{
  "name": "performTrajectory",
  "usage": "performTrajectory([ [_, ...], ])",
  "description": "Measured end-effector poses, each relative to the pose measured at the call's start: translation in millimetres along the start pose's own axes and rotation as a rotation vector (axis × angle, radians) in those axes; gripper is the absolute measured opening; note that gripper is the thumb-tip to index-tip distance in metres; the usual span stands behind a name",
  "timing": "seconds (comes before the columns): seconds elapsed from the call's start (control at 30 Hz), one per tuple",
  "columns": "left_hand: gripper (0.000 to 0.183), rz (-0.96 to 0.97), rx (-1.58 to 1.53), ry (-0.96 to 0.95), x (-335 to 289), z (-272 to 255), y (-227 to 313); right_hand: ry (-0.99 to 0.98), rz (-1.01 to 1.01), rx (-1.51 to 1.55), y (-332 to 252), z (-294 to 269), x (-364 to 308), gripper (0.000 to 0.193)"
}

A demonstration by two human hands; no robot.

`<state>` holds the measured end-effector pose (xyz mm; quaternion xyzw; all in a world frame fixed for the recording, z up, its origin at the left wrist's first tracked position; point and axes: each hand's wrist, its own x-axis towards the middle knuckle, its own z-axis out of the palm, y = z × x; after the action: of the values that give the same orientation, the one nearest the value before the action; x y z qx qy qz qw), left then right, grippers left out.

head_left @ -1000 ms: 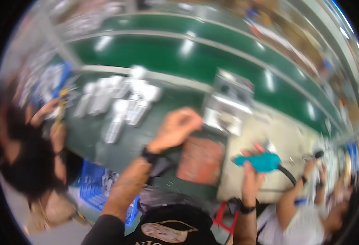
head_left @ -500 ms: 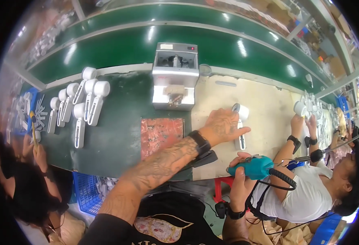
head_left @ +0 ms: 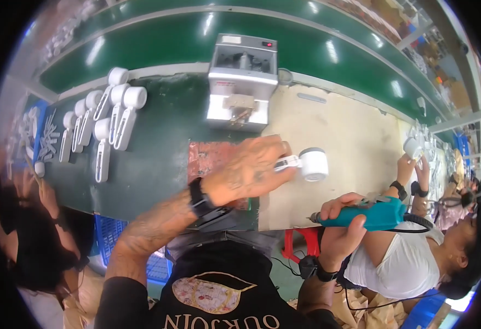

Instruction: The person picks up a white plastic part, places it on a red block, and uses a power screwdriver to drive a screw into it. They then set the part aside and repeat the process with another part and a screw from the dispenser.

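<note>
My left hand (head_left: 251, 169) is closed around the handle of a white round-headed handheld device (head_left: 314, 165). The device lies sideways above the beige sheet, its round head to the right of my fingers and most of its handle hidden by them. In my right hand (head_left: 343, 226) is a teal electric screwdriver (head_left: 380, 214) with a black coiled cord. Its bit points left, apart from the device and nearer to me.
A silver screw feeder (head_left: 216, 82) stands at the back centre. A red mat (head_left: 203, 156) lies on the green table (head_left: 158, 175), left of the beige sheet (head_left: 355, 131). Several similar white devices (head_left: 102, 148) lie at the left. People work on both sides; a blue crate (head_left: 109, 233) sits below.
My left hand has taken the white device off the beige sheet and brought it left and closer, turned sideways. The screwdriver has swung so its bit points left. The view has shifted slightly.
</note>
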<state>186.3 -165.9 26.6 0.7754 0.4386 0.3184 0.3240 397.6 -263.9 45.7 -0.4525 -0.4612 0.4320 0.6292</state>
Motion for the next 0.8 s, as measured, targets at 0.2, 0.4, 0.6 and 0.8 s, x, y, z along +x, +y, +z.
performTrajectory([
  [0.2, 0.024, 0.002, 0.106, -0.044, -50, -37, -30, -0.261, -0.011, 0.195, -14, 43, 26, 0.058],
  [0.4, 0.031, 0.164, 0.162, 0.137, -67, -32, -45, -0.291, -0.174, 0.143, -20, 106, 65, 0.061],
  [0.6, 0.039, 0.127, 0.183, 0.125, -67, -32, -57, -0.330, -0.230, 0.112, 5, 148, 102, 0.060],
  [0.8, 0.048, 0.175, 0.206, 0.122, -72, -44, -73, -0.277, -0.205, 0.020, 32, 177, 122, 0.043],
])
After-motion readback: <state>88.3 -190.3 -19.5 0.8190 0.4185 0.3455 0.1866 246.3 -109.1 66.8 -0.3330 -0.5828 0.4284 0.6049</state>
